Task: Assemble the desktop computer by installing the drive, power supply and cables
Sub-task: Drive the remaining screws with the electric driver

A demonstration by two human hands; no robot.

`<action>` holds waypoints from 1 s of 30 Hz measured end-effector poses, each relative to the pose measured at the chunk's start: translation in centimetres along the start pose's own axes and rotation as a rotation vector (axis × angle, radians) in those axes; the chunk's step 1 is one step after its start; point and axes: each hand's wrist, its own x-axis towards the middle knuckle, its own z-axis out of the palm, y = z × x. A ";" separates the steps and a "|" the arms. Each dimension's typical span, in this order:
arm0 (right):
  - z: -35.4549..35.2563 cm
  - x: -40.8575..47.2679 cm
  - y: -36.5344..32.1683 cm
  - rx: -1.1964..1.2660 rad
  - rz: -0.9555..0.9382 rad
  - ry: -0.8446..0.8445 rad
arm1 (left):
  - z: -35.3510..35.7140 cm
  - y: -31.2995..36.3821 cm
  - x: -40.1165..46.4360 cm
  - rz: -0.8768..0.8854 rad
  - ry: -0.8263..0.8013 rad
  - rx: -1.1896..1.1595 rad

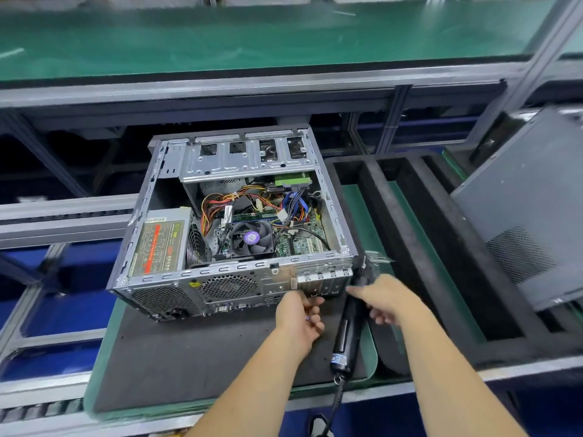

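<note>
An open desktop case (220, 279) lies on a dark foam mat (195, 357). Inside it are a power supply (161, 244) at the left, a CPU fan (250, 238), a bundle of coloured cables (233, 200) and a metal drive cage (246, 159) at the far side. My left hand (299, 316) is at the case's rear panel near the expansion slots, its fingers curled; something small seems pinched in them. My right hand (383, 299) grips a black electric screwdriver (347, 335) whose tip points up towards the case's rear right corner.
The grey side panel (530, 216) leans at the right over a black foam tray (419, 234) with long slots. A green conveyor belt (252, 36) runs behind. The screwdriver's coiled cord (331, 408) hangs over the bench's front edge.
</note>
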 end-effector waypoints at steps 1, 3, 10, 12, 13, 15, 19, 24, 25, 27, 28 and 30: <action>0.9 -0.4 0.1 0.029 0.023 -0.042 | -0.1 0.3 -0.2 0.022 0.012 0.050; 2.5 -0.9 0.2 0.077 0.023 -0.023 | -0.3 0.7 -0.6 0.069 0.032 0.149; 3.9 -2.8 1.6 0.359 -0.058 0.238 | -1.5 1.2 -4.4 0.242 -0.020 0.366; 3.4 -4.1 1.9 0.709 -0.081 0.220 | -1.5 1.7 -6.6 0.376 -0.032 0.516; 2.9 -4.8 1.9 0.840 -0.106 0.202 | -1.4 2.1 -7.8 0.505 -0.022 0.619; 1.2 -6.1 1.3 0.912 -0.198 0.185 | -0.9 2.9 -10.3 0.849 -0.012 0.793; -2.9 -8.6 -3.4 0.754 -0.371 0.197 | 1.1 6.7 -11.5 1.266 0.088 0.968; -5.5 -9.5 -10.4 0.487 -0.486 0.174 | 3.4 9.9 -8.0 1.253 0.271 1.471; -5.6 -9.2 -11.4 0.452 -0.481 0.160 | 3.5 10.0 -7.2 1.219 0.281 1.514; -5.5 -8.7 -12.3 0.403 -0.447 0.123 | 3.3 9.8 -6.1 1.171 0.295 1.552; -5.4 -8.4 -12.4 0.368 -0.437 0.124 | 3.0 9.6 -5.8 1.173 0.296 1.568; -5.0 -7.9 -12.5 0.289 -0.438 0.169 | 2.6 9.4 -5.5 1.246 0.256 1.659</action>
